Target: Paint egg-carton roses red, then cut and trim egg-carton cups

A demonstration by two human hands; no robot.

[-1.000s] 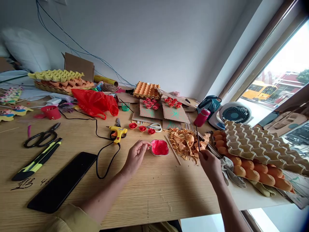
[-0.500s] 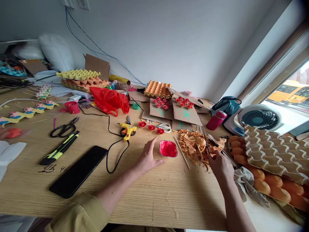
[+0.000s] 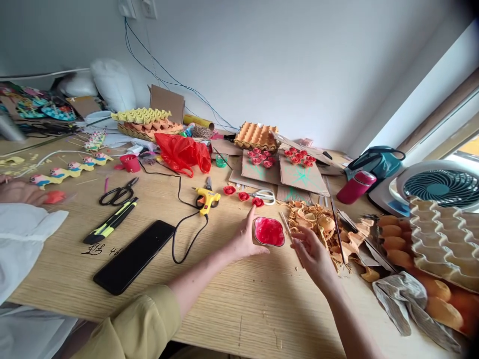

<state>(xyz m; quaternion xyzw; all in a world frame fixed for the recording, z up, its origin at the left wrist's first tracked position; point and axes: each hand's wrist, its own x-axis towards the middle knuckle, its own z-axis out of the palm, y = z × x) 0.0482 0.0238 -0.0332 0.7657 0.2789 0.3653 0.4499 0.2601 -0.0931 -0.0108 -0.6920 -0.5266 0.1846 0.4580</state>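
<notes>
A small red dish (image 3: 269,232) with a wavy dark rim rests on the table. My left hand (image 3: 247,237) curves beside it on the left, thumb and fingers spread apart and holding nothing. On the dish's other side, my right hand (image 3: 312,252) has its thumb and fingers closed around a thin wooden stick (image 3: 284,222) lying against the table. A dark paintbrush (image 3: 338,229) lies across orange egg-carton scraps (image 3: 314,217) just beyond that hand. Behind the dish sit red paper roses (image 3: 243,196) in a row and white-handled scissors (image 3: 266,195).
Left of me lie a yellow glue gun (image 3: 205,200) with its cord, a black phone (image 3: 134,257), a utility knife (image 3: 110,222) and black scissors (image 3: 118,193). Another person's hand (image 3: 22,192) is at far left. Egg trays (image 3: 441,244) and a fan (image 3: 436,184) stand right.
My right hand has let go of the paintbrush, now lying on the scraps, and moved left to the wooden stick. My left hand stays by the dish. The view has turned slightly left.
</notes>
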